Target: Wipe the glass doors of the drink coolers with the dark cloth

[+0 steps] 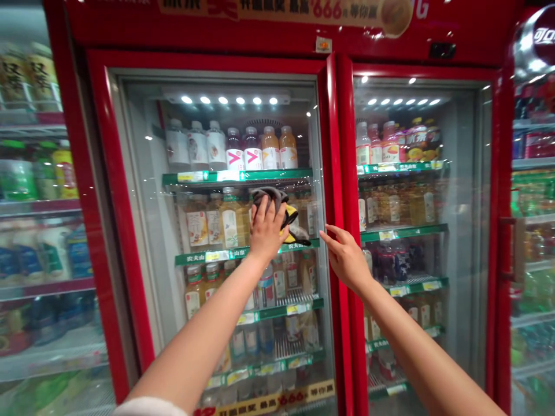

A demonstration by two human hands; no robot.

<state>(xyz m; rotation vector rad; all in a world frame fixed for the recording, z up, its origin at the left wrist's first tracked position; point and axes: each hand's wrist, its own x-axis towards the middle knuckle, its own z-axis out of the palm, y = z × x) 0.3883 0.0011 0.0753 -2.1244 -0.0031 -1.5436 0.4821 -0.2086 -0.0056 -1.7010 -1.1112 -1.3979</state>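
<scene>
The left hand (265,231) lies with fingers spread over a bunched grey, black and yellow cloth (292,215), holding it up against the left glass door (145,231) of a red drinks cooler, in front of the second shelf down. The right hand (346,257) is empty, its fingers loosely extended to the left across the door's red frame (332,150) — whether the fingertips touch it, I cannot tell. Both forearms reach up from the bottom of the view, the left one ending in a white sleeve (151,407). Behind the cloth, through the glass, stand pale yellow bottles (231,222), and more bottles fill the shelves below. On the top shelf, above the left hand, are three white-labelled bottles (197,144), two dark bottles (243,151) and two orange bottles (278,151), with a green shelf strip (238,176) running under them and a row of lights (231,100) overhead. Beyond the right hand, the right glass door (466,190) shows further rows, with pinkish bottles (390,144) high up. A banner (277,13) marked 666 crosses the cooler's top — cut off by the upper edge. Other stocked shelves stand on both sides, the left ones holding green-capped bottles (17,176).
</scene>
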